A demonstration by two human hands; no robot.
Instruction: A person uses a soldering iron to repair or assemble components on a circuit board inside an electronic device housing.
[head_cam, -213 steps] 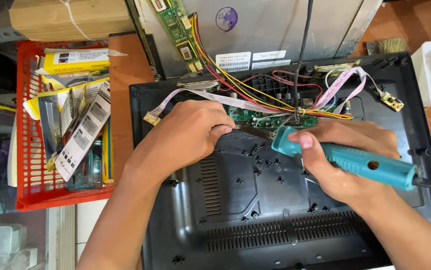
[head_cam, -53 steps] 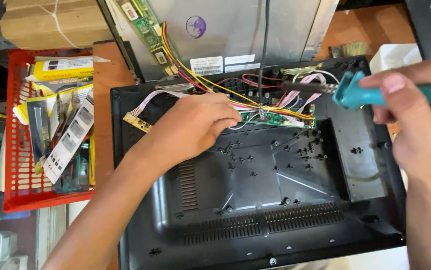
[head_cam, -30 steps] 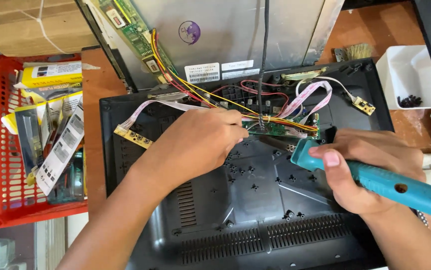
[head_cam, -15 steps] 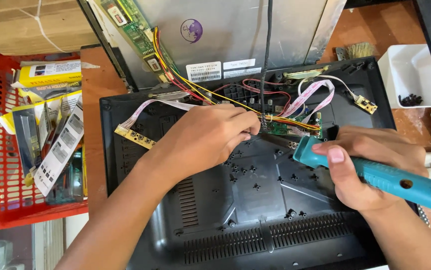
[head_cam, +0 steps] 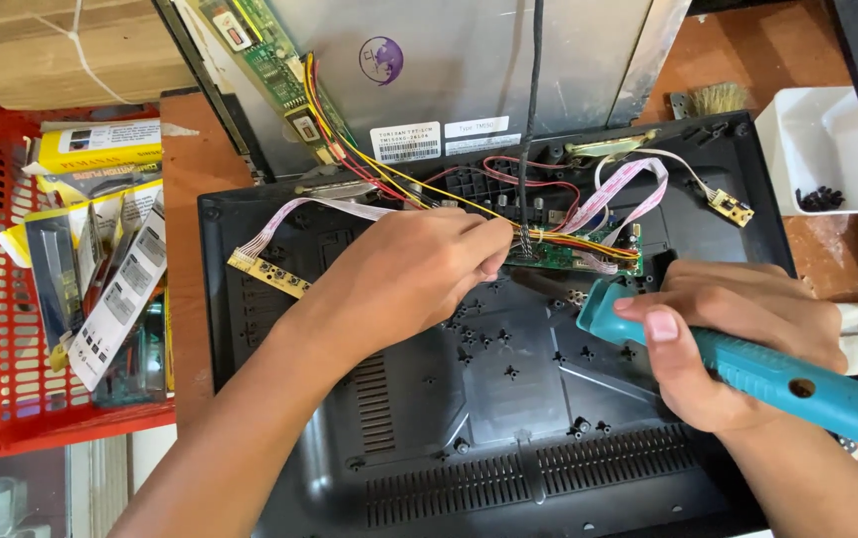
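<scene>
Beside the green circuit board [head_cam: 573, 257], the right hand [head_cam: 737, 339] grips a teal soldering iron [head_cam: 747, 367]; the left hand [head_cam: 419, 274] pinches the board's edge.

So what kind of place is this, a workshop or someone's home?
Most likely an electronics repair bench. A black monitor back cover lies open with a green circuit board and loose wires, the right hand holds a teal soldering iron, and a red basket holds packaged parts.

We see a teal soldering iron [head_cam: 767, 374], a green circuit board [head_cam: 573, 257], a black back cover [head_cam: 489, 399], yellow and red wires [head_cam: 389, 174], a pink-striped ribbon cable [head_cam: 628, 184], a red basket [head_cam: 10, 329] and a white tray [head_cam: 827, 149].
</scene>
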